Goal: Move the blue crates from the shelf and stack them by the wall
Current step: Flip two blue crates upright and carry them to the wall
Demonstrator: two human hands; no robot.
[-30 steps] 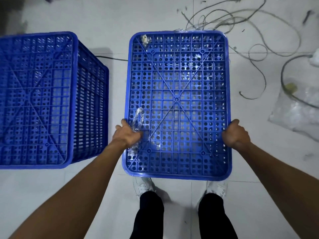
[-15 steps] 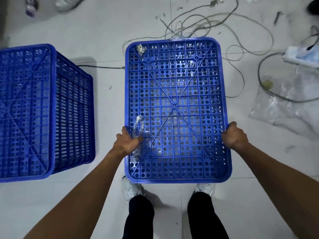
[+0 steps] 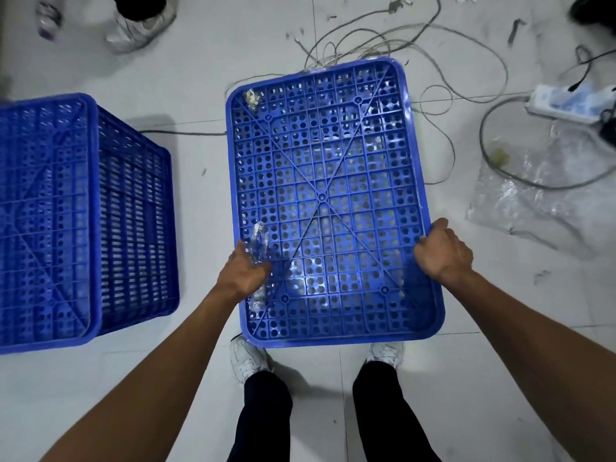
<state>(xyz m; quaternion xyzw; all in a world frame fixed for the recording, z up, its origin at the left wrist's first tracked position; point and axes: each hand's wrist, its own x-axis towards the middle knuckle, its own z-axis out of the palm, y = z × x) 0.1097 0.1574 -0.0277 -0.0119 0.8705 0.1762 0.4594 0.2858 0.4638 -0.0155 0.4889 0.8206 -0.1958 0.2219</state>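
Observation:
I carry a blue perforated crate [image 3: 328, 201] in front of me, above the tiled floor, seen from above with its holed bottom showing. My left hand [image 3: 245, 273] grips its left rim, with a crumpled strip of clear plastic [image 3: 258, 258] under the fingers. My right hand [image 3: 443, 253] grips the right rim. A scrap of crumpled paper [image 3: 250, 96] lies in the crate's far left corner. Another blue crate [image 3: 76, 218] stands on the floor at the left, apart from the one I hold.
Loose cables [image 3: 433, 78] sprawl over the floor beyond the crate. A power strip [image 3: 566, 101] and a clear plastic bag [image 3: 546, 191] lie at the right. Another person's shoe [image 3: 140, 25] and a small bottle [image 3: 48, 18] are at the top left. My feet [image 3: 248, 356] stand below the crate.
The view has shifted so the left crate slides further left and down, and more floor beyond shows. The held crate has tilted slightly clockwise. Both hands keep their grip.

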